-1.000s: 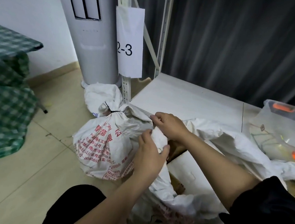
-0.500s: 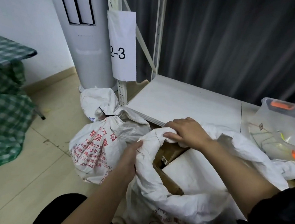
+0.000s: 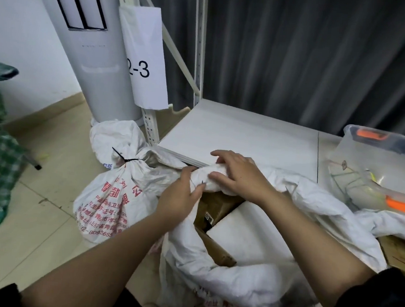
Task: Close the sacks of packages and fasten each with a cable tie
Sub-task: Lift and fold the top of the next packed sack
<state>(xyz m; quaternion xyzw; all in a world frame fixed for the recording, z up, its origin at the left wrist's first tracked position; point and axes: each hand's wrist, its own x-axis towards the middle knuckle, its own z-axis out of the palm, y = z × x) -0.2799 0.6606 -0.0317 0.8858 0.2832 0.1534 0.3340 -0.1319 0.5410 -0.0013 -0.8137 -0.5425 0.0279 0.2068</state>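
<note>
A: Where was the open sack (image 3: 234, 284)?
B: Just right of the tied sack (image 3: 111, 194), mouth gaping upward, boxes (image 3: 219, 203) showing.
A: The grips?
B: Left hand (image 3: 181, 197) and right hand (image 3: 238, 175) both clutched its bunched rim, running left-right.

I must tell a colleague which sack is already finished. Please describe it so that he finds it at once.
Find the tall white cylinder at the wall. On the floor before it stands a white sack with red print. Unlike the open sack both hands work on, a black cable tie fastens its neck.
</note>
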